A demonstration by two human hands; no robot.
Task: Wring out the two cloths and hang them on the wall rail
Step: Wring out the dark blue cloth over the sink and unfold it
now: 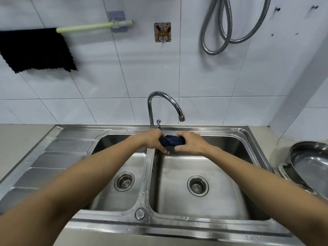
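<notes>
A dark blue cloth is bunched into a short twisted roll above the back of the right sink basin. My left hand grips its left end and my right hand grips its right end. Only the middle of the roll shows between my fists. A second dark cloth hangs spread over the pale green wall rail at the upper left. The rail's right part is bare up to its grey bracket.
A chrome faucet arches just behind my hands. The left basin and a ribbed drainboard lie to the left. A steel bowl sits on the counter at right. A wall hook and a metal hose hang above.
</notes>
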